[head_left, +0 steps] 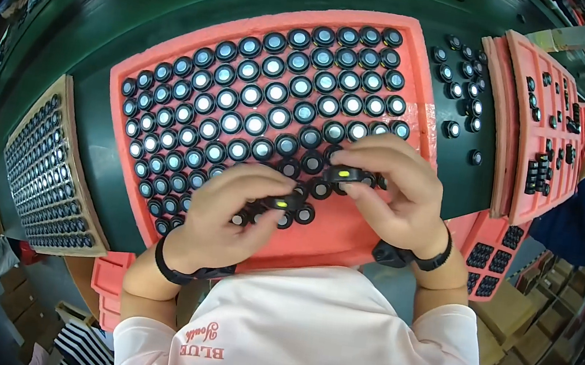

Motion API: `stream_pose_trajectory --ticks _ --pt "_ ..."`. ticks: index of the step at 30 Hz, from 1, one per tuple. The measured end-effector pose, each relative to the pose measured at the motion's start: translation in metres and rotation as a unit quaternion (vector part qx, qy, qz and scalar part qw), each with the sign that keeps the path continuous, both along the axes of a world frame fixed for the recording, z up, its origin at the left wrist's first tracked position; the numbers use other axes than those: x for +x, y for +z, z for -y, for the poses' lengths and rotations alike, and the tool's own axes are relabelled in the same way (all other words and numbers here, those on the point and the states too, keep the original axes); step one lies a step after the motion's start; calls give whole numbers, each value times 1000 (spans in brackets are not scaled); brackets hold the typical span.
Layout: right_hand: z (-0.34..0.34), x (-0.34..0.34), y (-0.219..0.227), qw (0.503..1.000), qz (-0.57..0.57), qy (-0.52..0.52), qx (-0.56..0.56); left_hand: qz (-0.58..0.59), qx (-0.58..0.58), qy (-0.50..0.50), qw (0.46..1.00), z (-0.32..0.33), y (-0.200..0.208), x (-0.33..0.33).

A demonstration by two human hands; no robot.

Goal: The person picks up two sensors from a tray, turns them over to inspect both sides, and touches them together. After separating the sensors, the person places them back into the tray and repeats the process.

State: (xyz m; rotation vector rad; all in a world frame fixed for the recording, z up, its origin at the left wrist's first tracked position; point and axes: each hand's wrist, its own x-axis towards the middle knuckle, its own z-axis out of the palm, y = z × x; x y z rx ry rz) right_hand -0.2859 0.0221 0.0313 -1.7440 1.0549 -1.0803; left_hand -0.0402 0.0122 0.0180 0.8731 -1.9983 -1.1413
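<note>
A pink foam tray (344, 242) lies in front of me, set with rows of small round black parts (251, 94) that have pale silvery discs on top. Over its near side, my left hand (234, 204) pinches one black round part (284, 202), its yellow-green mark facing me. A little farther right, my right hand (402, 193) grips a second black part (343, 174) with the same bright mark between thumb and fingers. Both parts are tilted on edge just above the rows. My fingers hide some of the parts beneath them.
Loose black parts (456, 89) lie on the green work surface (457, 167) right of the tray. Beyond them stand stacked pink trays (528, 132) holding dark pieces. To the left is another filled tray (61, 174). Cardboard boxes (511, 315) sit at lower right; other people are nearby.
</note>
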Motion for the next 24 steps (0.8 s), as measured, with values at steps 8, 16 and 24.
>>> stream_pose_trajectory --ticks 8,16,24 --pt "-56 -30 -13 966 -254 39 -17 98 -189 -139 967 -10 -17 -32" --pt "-66 -34 -23 910 -389 75 -120 188 -269 -227 917 -21 -33 -45" --pt "-64 -36 -32 903 -391 104 -145 203 -198 -145 948 -23 -32 -49"
